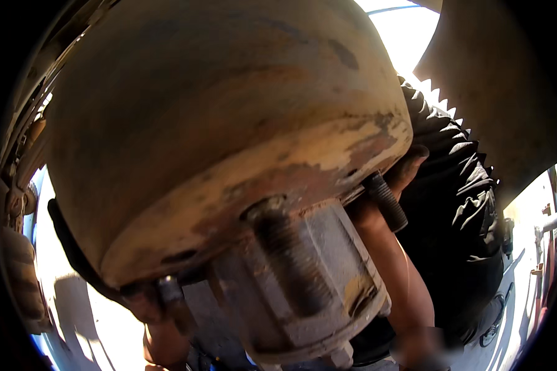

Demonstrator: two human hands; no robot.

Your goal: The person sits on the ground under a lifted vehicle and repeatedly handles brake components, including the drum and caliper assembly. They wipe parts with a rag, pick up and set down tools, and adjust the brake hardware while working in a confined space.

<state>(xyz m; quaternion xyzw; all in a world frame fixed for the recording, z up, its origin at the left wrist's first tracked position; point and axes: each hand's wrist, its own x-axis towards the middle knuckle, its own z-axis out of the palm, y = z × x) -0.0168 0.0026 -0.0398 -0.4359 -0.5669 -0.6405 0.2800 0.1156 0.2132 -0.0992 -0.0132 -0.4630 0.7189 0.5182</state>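
Observation:
A large, rust-patched metal drum (pixel 229 93) fills most of the head view. Under it is a ribbed grey metal hub (pixel 340 253), with threaded studs (pixel 387 201) jutting down around it. My right hand (pixel 408 167) grips the drum's right underside edge, its forearm rising from the lower edge beside the hub. My left hand (pixel 148 306) is at the drum's lower left, mostly hidden beneath the rim near another stud (pixel 170 290); its fingers cannot be made out.
Dark wrinkled clothing (pixel 452 235) and a shoe (pixel 489 328) show at the right. A large curved dark metal surface (pixel 489 93) is at upper right. Machinery parts (pixel 25 272) line the left edge. Sunlit pale ground (pixel 68 247) shows beyond.

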